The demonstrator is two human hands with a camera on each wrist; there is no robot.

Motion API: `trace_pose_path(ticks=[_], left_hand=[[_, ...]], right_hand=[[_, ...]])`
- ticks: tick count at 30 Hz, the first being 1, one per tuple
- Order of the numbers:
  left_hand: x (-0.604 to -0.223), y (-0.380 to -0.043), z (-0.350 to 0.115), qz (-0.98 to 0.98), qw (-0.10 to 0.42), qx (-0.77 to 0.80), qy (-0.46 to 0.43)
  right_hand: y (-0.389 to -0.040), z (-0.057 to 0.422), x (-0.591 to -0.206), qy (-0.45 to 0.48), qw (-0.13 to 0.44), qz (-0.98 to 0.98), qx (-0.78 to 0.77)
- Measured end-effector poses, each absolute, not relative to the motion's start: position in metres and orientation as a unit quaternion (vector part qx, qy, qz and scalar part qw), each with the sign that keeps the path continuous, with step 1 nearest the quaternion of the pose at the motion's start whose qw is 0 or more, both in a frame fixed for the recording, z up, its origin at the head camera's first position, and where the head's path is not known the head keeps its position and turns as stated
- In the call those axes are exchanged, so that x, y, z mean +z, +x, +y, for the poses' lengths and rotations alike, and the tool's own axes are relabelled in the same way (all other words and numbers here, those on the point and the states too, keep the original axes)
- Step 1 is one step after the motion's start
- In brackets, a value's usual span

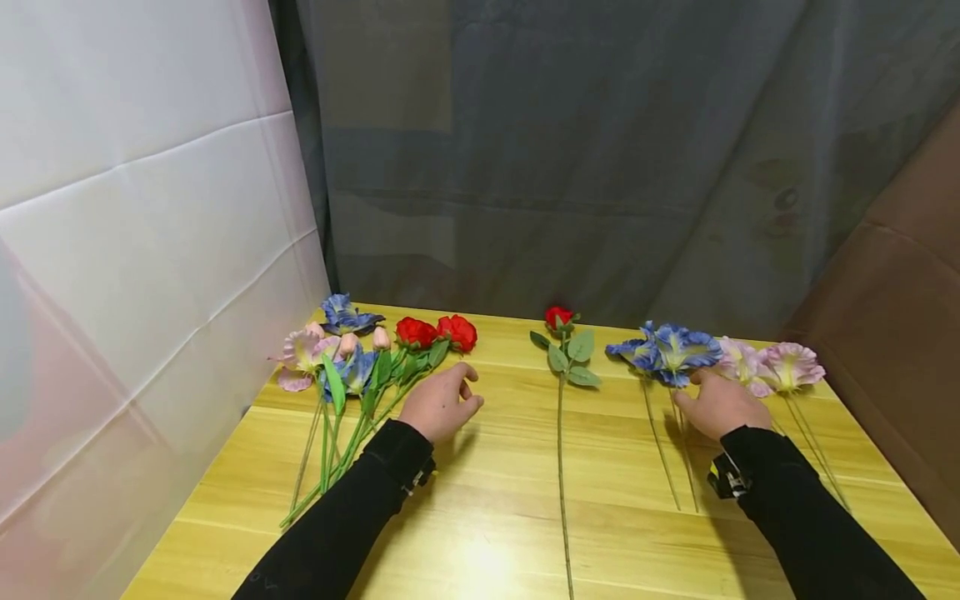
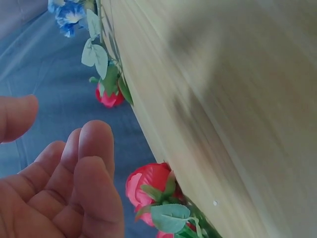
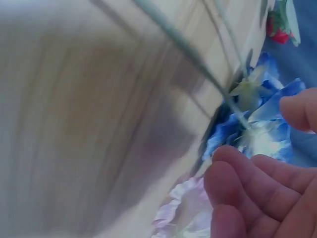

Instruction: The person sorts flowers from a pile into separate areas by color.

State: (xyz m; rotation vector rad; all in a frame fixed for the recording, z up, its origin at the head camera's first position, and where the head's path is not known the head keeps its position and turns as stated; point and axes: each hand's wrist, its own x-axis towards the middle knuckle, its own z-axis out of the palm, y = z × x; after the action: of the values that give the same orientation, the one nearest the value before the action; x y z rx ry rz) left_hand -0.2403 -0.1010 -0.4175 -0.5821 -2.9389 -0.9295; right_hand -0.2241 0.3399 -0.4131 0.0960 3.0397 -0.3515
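My right hand (image 1: 722,405) is at the nearer blue iris (image 1: 678,350), just below its bloom. In the right wrist view the thumb and fingers (image 3: 228,181) stand apart, with the blue bloom (image 3: 270,136) and its green stem beyond the gap. Whether the fingertips touch the flower I cannot tell. A second blue iris (image 1: 637,352) lies close on its left. My left hand (image 1: 441,402) is held over the table beside the left-hand flowers, holding nothing, its fingers (image 2: 96,144) loosely bent. Closest to it are two red roses (image 1: 458,332) with green leaves.
Pink irises (image 1: 791,367) lie at the right. A single red rose (image 1: 559,317) on a long stem lies mid-table. The left bunch also has pink tulips (image 1: 381,338), a pink iris (image 1: 302,354) and blue irises (image 1: 345,317). A grey curtain (image 1: 555,167) hangs behind the wooden table (image 1: 480,492).
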Motion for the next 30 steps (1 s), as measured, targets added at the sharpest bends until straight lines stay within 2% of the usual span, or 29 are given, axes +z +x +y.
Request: trace_pose_path(ticks=[6,14,22,30], left_hand=[[-0.415,-0.241,-0.106,-0.941,-0.004,-0.292,-0.171],[-0.416,-0.241,-0.114,-0.945,0.006,-0.286,-0.157],[-0.421,-0.242,-0.127,-0.961,0.012,-0.252,-0.117],[-0.423,-0.242,-0.149,-0.969,-0.001,-0.231,-0.083]], right_hand=[[-0.224,0.312,-0.407,0.013,-0.008,0.99,-0.137],[-0.232,0.244,-0.405,-0.05,-0.046,0.98,-0.187],[-0.241,0.17,-0.415,-0.098,-0.037,0.969,-0.225],[-0.245,0.121,-0.423,-0.124,-0.028,0.963,-0.24]])
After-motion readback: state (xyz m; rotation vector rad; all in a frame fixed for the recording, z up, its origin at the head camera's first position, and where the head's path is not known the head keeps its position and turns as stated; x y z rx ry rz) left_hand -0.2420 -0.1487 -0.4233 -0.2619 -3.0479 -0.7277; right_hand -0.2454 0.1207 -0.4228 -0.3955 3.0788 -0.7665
